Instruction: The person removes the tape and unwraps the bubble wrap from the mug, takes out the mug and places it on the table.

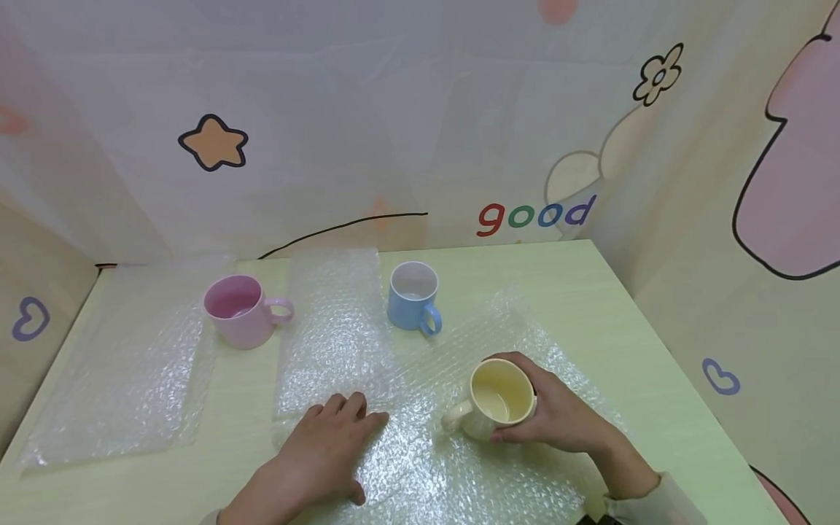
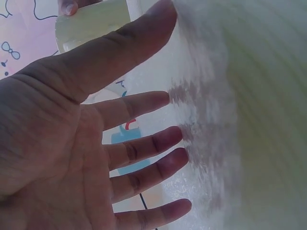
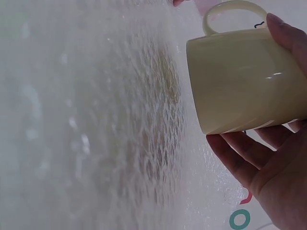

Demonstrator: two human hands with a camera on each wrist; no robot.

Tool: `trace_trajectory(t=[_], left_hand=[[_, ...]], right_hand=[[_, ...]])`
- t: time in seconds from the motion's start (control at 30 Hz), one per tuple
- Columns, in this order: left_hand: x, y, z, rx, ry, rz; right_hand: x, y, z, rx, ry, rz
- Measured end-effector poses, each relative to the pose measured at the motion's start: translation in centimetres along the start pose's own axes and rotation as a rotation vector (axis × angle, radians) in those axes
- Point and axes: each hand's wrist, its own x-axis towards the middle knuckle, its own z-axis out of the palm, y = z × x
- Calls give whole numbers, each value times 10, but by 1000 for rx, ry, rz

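My right hand grips a pale yellow mug around its side, thumb on one side and fingers on the other. The mug is upright over a sheet of bubble wrap, its handle pointing left in the head view. Whether its base touches the sheet is hard to tell. My left hand is spread, palm down, at the left part of the same wrap. In the left wrist view its straight fingers reach the wrap's surface and hold nothing.
A blue mug stands behind the yellow one, and a pink mug farther left. More bubble wrap lies at the table's left, with another strip between the pink and blue mugs. Printed cloth hangs behind the table.
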Motion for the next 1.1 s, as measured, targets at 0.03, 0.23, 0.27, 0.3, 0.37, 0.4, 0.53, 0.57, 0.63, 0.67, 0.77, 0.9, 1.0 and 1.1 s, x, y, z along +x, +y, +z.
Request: trace_trajectory(t=[0.03, 0.23, 0.27, 0.3, 0.37, 0.4, 0.53, 0.57, 0.63, 0.67, 0.77, 0.9, 1.0, 1.1], left_hand=[[-1, 0, 0, 3, -1, 2], [-6, 0, -1, 11, -6, 19], [-6, 0, -2, 14, 1, 26], [-7, 0, -2, 17, 6, 30], [-9, 0, -3, 30, 16, 42], [-10, 0, -4, 29, 14, 49], [-17, 1, -3, 21, 21, 145], [-19, 0, -2, 21, 34, 192], [-23, 0, 4, 23, 78, 303], [-25, -1, 7, 23, 108, 361], [-30, 1, 18, 16, 155, 487], [-35, 6, 28, -15, 103, 502], [-36, 8, 32, 0, 78, 484], [-35, 9, 32, 22, 88, 489]], right_hand=[[0, 0, 0, 1, 2, 3], [-1, 0, -3, 3, 7, -1], [-2, 0, -3, 3, 10, -6], [-2, 0, -3, 4, 12, -9], [-2, 1, -4, 2, 19, -11], [-2, 1, -4, 1, 21, -11], [-2, 2, -6, -12, 26, -1], [-2, 2, -6, -15, 26, 3], [-2, 2, -7, -16, 26, 8], [-2, 3, -7, -17, 26, 11], [-3, 5, -8, -14, 28, 20], [-3, 7, -9, -6, 34, 31], [-3, 8, -10, 1, 34, 26], [-3, 9, -10, 10, 33, 16]])
